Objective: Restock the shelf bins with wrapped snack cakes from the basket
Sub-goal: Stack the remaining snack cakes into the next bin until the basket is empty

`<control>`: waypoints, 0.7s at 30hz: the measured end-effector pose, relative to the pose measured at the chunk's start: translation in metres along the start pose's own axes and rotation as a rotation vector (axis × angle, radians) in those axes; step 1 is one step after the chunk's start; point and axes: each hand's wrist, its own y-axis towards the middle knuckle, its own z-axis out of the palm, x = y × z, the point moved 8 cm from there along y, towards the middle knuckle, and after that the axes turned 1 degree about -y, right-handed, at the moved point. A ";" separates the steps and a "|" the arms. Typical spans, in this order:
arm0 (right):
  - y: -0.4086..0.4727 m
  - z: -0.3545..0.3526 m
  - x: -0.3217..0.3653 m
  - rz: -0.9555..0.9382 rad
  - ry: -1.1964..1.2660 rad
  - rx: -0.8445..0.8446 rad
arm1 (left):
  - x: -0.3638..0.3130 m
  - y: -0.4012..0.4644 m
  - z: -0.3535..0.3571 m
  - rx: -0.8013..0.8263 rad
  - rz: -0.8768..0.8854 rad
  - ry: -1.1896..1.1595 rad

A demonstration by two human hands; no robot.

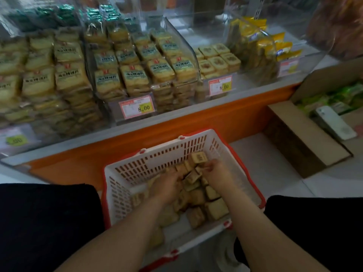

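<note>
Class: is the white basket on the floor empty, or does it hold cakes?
Not empty: wrapped cakes lie piled inside the basket.

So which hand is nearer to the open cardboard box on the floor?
Right. The right hand is in the basket on the side toward the cardboard box; the left hand is further left, also among the snack cakes.

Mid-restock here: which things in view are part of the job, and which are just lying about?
Part of the job:
basket
snack cakes
left hand
right hand
half-filled bin

Lying about:
cardboard box
phone
price tag
yellow packets
</note>
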 end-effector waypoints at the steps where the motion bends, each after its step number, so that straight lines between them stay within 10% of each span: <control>1: 0.001 0.006 -0.007 0.045 -0.036 0.000 | 0.014 -0.001 0.021 0.074 -0.055 0.014; 7: 0.005 0.036 -0.048 0.293 -0.208 0.111 | 0.050 -0.004 0.116 0.339 -0.229 -0.067; 21: 0.008 0.043 -0.057 0.275 -0.116 0.204 | 0.044 -0.002 0.124 0.254 -0.253 -0.200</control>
